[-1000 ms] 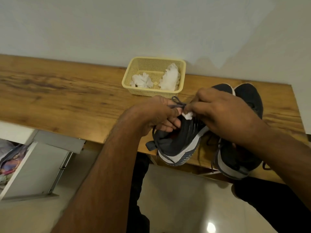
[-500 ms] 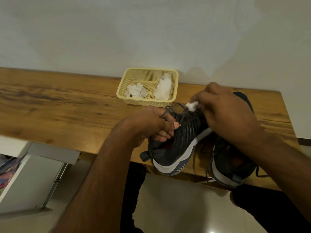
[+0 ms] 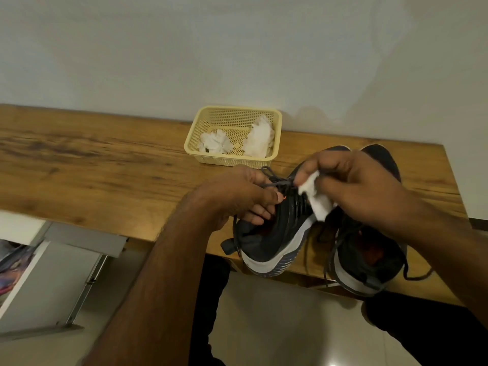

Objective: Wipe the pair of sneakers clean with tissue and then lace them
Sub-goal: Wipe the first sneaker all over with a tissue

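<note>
A: Left hand (image 3: 239, 194) is curled round the nearer sneaker (image 3: 274, 233), fingers tucked into its opening and thumb pressing the laces (image 3: 277, 182); the shoe is tipped on its side at the front edge of the worktop (image 3: 105, 167), heel hanging over.

B: And the right?

A: Right hand (image 3: 353, 188) pinches a crumpled white tissue (image 3: 317, 199), laid against the ribbed side panel just above the pale sole; I'd call this the wiping step, lacing yet to come.

B: How would you run it?

A: Short strokes along the ribs rather than across; keep the left grip firm so the shoe doesn't roll off the edge; fold the tissue to a clean face once it greys.

B: Anything crowding you?

A: The second sneaker (image 3: 369, 260) stands just beside on the right, its loose lace trailing over the edge, so that could snag my wrist; the yellow basket (image 3: 232, 161) sits behind, near the wall, with two wads of tissue in it, an easy reach; an open drawer (image 3: 52, 281) juts out down on the left, well apart.
</note>
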